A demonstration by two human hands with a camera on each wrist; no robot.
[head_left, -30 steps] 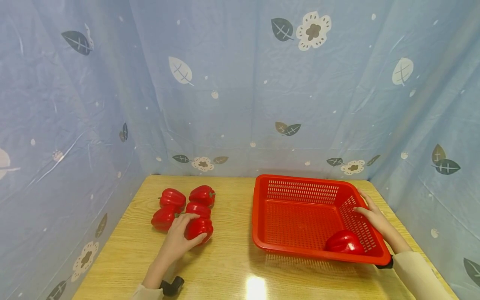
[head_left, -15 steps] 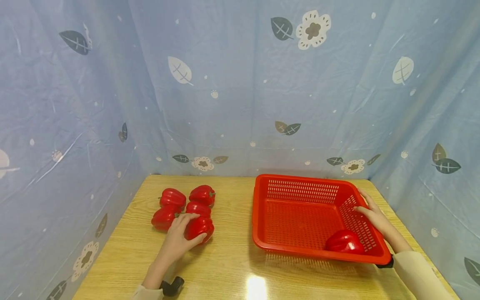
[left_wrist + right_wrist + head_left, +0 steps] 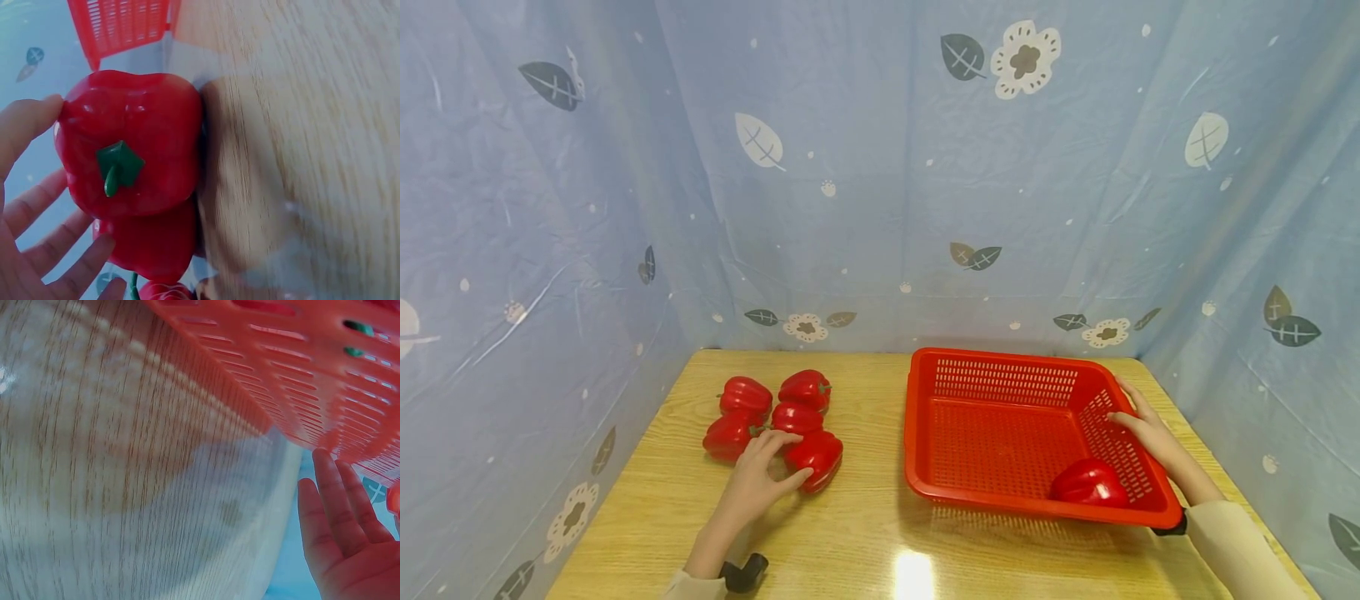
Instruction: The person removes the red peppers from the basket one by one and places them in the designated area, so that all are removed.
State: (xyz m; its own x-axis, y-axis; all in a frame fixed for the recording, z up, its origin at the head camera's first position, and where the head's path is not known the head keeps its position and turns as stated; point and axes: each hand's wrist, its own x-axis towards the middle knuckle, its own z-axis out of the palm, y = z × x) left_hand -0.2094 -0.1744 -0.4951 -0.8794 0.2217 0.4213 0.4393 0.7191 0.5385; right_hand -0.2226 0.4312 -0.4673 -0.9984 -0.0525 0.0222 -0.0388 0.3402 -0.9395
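Observation:
My left hand [image 3: 758,479] is at the nearest red bell pepper [image 3: 816,458] of a small group. In the left wrist view the thumb tip touches the side of this bell pepper [image 3: 134,125], its green stem facing the camera; the other fingers are spread, loosely bent. Several more red bell peppers [image 3: 745,395] lie against each other just beyond. My right hand [image 3: 1153,437] holds the right rim of a red plastic basket [image 3: 917,433], thumb over the rim and fingers along the outer wall [image 3: 300,387]. Another bell pepper [image 3: 1090,483] lies in the basket's near right corner.
The wooden table [image 3: 865,500] carries everything, with bare wood between peppers and basket. A blue patterned curtain [image 3: 880,208] encloses the back and both sides. The basket has slotted walls, and its near edge appears raised above the tabletop.
The nearest bell pepper has rolled to the right, away from my left palm, and turned. My left hand has barely moved. The right hand and basket stay put.

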